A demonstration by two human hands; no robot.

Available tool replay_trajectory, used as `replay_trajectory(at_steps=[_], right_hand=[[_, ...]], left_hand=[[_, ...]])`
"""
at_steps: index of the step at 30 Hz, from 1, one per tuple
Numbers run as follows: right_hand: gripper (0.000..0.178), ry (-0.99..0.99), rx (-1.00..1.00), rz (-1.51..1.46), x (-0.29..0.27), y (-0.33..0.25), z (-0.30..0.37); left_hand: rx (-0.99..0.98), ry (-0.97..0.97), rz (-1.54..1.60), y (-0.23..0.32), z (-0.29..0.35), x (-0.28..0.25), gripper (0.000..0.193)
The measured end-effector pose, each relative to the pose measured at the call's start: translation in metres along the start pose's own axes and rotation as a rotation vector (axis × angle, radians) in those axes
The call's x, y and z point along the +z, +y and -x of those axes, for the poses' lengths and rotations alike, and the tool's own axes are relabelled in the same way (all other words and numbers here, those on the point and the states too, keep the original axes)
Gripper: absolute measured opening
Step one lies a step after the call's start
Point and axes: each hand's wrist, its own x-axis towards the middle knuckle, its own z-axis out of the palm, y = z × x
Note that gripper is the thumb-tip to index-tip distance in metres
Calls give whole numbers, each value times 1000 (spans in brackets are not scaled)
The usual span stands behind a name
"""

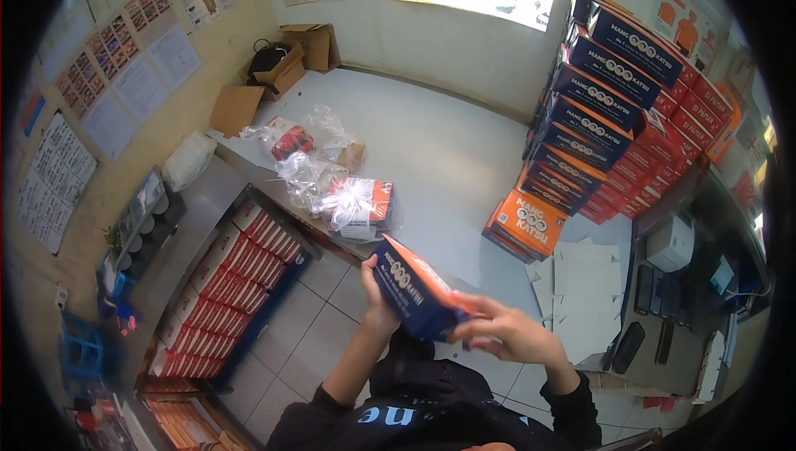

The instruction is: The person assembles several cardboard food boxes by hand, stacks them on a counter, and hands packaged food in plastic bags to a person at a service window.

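Observation:
In front of my body a dark blue and orange cardboard food box [408, 295] is held up, tilted, with its orange side facing upward. My left hand [377, 295] grips its left end, the thumb up along the edge. At the right end my right hand [507, 331] has its fingers closed around the box's corner, slightly blurred. Beyond the box, on the white table, lies a clear plastic bag [358, 202] with an orange and blue box inside. Another plastic bag [290, 138] with a red box sits farther back.
Tall stacks of blue and orange boxes [593, 111] and red boxes [672, 136] stand at the right of the white table [448, 144]. Flat white cardboard sheets [584, 293] lie near a dark counter. A shelf of red-and-white boxes [220, 285] is on the left; open brown cartons [286, 65] stand behind.

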Motion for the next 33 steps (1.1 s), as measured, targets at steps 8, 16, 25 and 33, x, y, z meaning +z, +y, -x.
replay_trajectory(at_steps=[8, 16, 25, 33], right_hand=[[42, 641, 42, -3, 17, 39, -9], [38, 687, -136, 283, 33, 52, -4], [67, 671, 415, -34, 79, 59, 7], [89, 594, 506, -127, 78, 76, 35]], left_hand=[[-360, -156, 78, -37, 34, 57, 70], [-180, -245, 175, -54, 37, 35, 65], [412, -378, -1493, -60, 53, 30, 88], [184, -478, -1568, -72, 53, 46, 96]])
